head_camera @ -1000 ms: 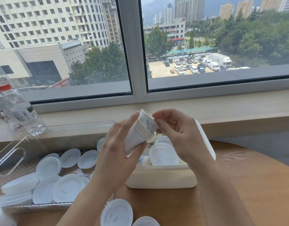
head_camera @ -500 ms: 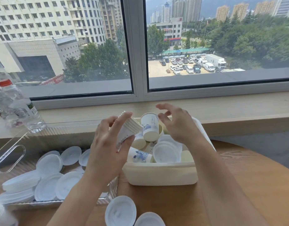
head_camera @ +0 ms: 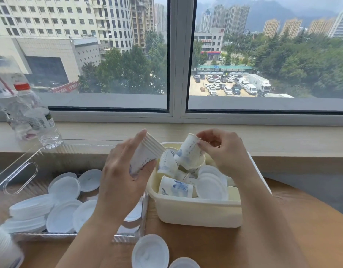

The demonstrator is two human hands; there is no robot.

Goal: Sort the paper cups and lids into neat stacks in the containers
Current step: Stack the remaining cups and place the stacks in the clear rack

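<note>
My left hand (head_camera: 120, 182) grips a nested stack of white paper cups (head_camera: 146, 152), rims pointing up and right, above the gap between the two containers. My right hand (head_camera: 223, 151) pinches a single blue-printed paper cup (head_camera: 190, 150) by its base, just above the cream plastic bin (head_camera: 197, 211). More loose cups (head_camera: 175, 186) and white lids (head_camera: 210, 187) lie jumbled inside that bin. The clear plastic tray (head_camera: 21, 169) on the left holds several white lids (head_camera: 63, 215), some stacked, some loose.
Two lids (head_camera: 150, 252) lie on the wooden table near its front edge. Another cup stack (head_camera: 3, 248) shows at the bottom left corner. Plastic bottles (head_camera: 27, 113) stand on the window sill behind the tray. Bare table surface lies to the right of the bin.
My hands parted: the left kept the cup stack and drifted left. The right hand reached into the bin and lifted a single cup out of it.
</note>
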